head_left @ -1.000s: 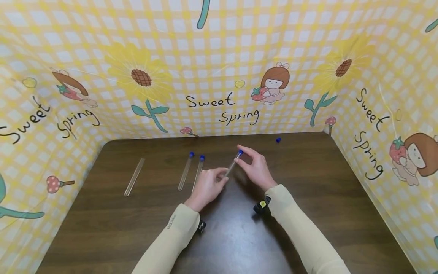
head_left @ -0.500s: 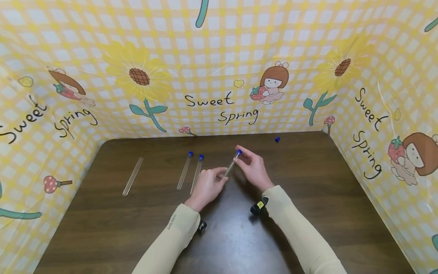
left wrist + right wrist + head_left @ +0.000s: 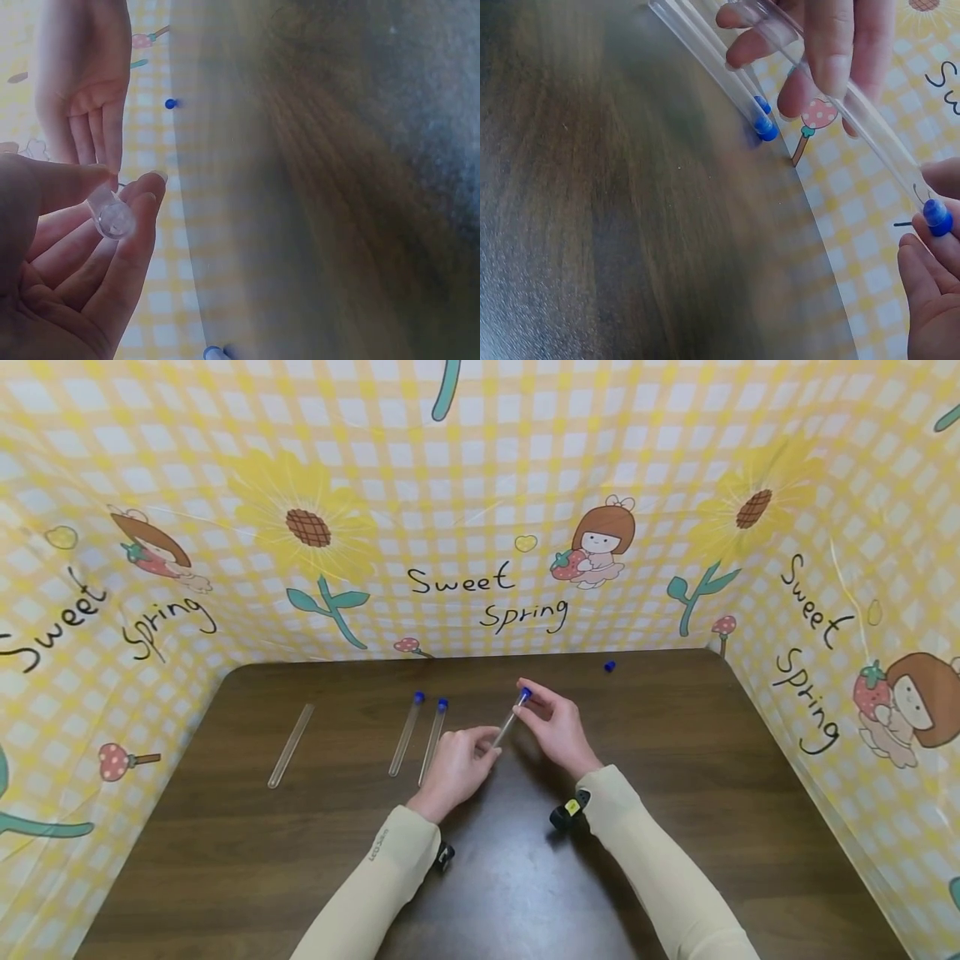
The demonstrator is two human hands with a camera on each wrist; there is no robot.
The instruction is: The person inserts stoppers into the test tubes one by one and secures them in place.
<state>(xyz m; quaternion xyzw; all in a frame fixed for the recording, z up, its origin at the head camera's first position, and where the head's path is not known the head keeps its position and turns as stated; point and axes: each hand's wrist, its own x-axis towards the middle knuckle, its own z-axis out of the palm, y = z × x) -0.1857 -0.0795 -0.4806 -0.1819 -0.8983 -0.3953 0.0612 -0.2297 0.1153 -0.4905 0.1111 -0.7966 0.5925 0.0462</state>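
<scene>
My left hand (image 3: 453,768) pinches a clear glass test tube (image 3: 507,727) near its lower end, and the rounded bottom shows between thumb and fingers in the left wrist view. The tube is held tilted above the table, its mouth up and to the right. At that mouth my right hand (image 3: 558,727) pinches a blue cap (image 3: 937,217); how far the cap is seated cannot be told. Two capped test tubes, one (image 3: 407,739) left of the other (image 3: 432,739), lie beside my left hand. Farther left lies an uncapped test tube (image 3: 291,747).
A loose blue cap (image 3: 610,667) lies near the far edge of the dark wooden table (image 3: 675,793). Yellow checked cloth (image 3: 465,510) walls in the back and both sides. Each wrist carries a small black camera (image 3: 567,812).
The hands, the test tube and the cap stay in nearly the same place. Only a slight shift of the head view shows.
</scene>
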